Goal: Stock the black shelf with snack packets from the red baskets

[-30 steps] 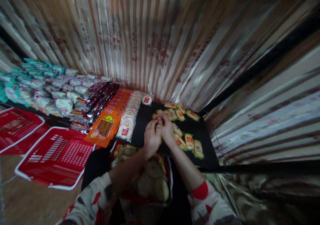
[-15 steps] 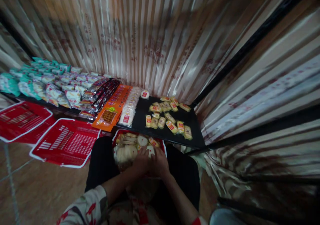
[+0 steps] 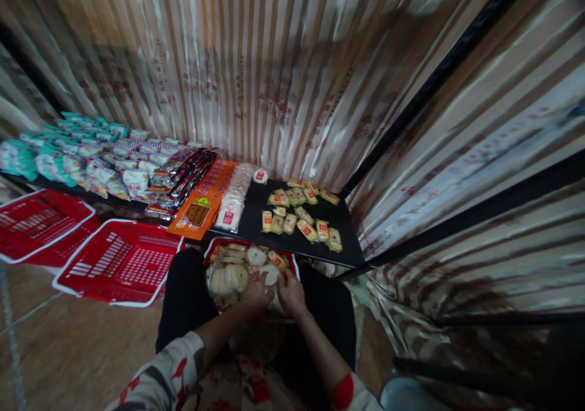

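My left hand (image 3: 256, 296) and my right hand (image 3: 290, 290) are together over a red basket (image 3: 214, 245) held on my lap, full of round white and yellow wrapped snack packets (image 3: 231, 275). Both hands touch a pale round packet (image 3: 270, 274) at the basket's near right; the grip is blurred. Just beyond the basket a low black shelf (image 3: 351, 249) carries several small yellow snack packets (image 3: 307, 230) laid in loose rows.
Further left on the shelf lie a row of white packets (image 3: 232, 200), orange packets (image 3: 201, 207), dark packets (image 3: 183, 173) and green-white bags (image 3: 68, 155). Two red baskets (image 3: 119, 263) sit on the floor at left. Striped foil sheeting (image 3: 283, 75) walls the back and right.
Both hands drew back from the yellow packets on the black shelf to the basket on my lap. The view pulled back and down.
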`<state>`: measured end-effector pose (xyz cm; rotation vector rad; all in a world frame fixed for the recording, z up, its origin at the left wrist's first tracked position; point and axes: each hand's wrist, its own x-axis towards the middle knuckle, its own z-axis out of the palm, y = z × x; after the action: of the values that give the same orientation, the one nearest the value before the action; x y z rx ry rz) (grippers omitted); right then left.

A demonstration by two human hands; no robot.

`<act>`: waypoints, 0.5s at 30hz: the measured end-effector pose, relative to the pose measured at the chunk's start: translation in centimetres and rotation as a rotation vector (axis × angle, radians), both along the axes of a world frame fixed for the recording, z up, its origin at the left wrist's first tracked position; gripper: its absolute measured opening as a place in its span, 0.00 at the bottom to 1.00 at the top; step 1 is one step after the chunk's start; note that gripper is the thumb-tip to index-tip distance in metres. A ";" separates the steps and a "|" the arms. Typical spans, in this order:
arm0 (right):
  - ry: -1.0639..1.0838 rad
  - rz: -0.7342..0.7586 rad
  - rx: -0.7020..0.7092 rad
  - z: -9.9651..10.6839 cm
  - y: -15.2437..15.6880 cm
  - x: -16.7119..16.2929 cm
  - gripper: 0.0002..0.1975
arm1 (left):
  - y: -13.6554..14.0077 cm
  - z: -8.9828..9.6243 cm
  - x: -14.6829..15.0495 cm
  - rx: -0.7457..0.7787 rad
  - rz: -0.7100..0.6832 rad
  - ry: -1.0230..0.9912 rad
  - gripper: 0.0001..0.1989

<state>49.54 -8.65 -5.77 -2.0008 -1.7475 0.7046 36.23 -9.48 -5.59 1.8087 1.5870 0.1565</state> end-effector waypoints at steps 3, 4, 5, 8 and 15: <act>0.073 -0.033 0.036 0.4 0.3 -0.1 0.18 | 0.0 0.1 0.1 0.012 0.033 -0.019 0.32; 0.109 -0.049 0.046 0.5 0.4 -0.2 0.18 | 0.0 0.2 0.0 0.026 0.053 -0.027 0.31; 0.146 -0.071 0.049 0.6 0.4 -0.3 0.17 | 0.0 0.3 0.0 0.042 0.072 -0.034 0.29; 0.265 -0.112 0.011 1.1 0.7 -0.5 0.17 | 0.1 0.8 -0.5 0.097 0.112 -0.056 0.23; 0.328 -0.027 0.024 3.1 1.9 -0.6 0.22 | 0.7 2.8 -2.7 0.206 0.168 -0.186 0.18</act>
<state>48.96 -6.78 -2.69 -1.7707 -1.5260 0.9379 33.49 -8.76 -2.75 1.7535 1.6350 0.5686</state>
